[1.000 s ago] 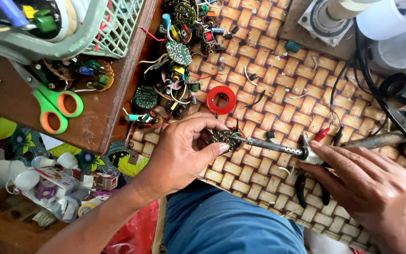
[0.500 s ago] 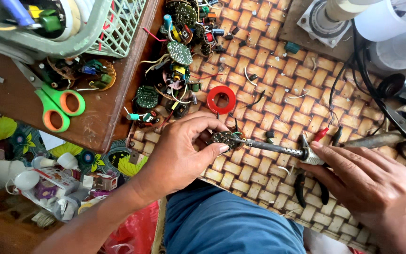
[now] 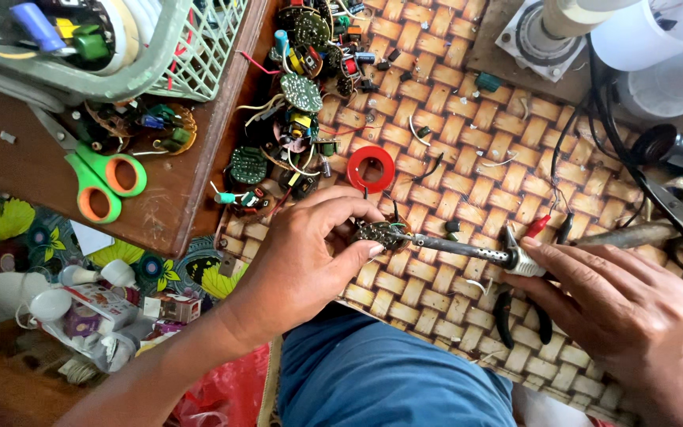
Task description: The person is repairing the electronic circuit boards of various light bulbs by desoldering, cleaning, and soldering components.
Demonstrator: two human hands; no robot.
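Observation:
My left hand [image 3: 310, 265] pinches a small round circuit board [image 3: 381, 234] between thumb and fingers, just above the woven mat [image 3: 468, 166]. A soldering iron [image 3: 468, 251] is in my right hand [image 3: 618, 304], gripped at its white collar, and its metal tip touches the board from the right. A pair of black-handled pliers [image 3: 519, 312] lies on the mat partly under my right hand. A red tape ring [image 3: 371, 168] rests just beyond my left hand.
Several round circuit boards with components [image 3: 302, 95] are piled on the mat's far left. Green-and-orange scissors [image 3: 96, 178] lie on a wooden board beside a green basket [image 3: 144, 71]. White bulb parts [image 3: 650, 39] and black cables [image 3: 594, 119] sit at the far right.

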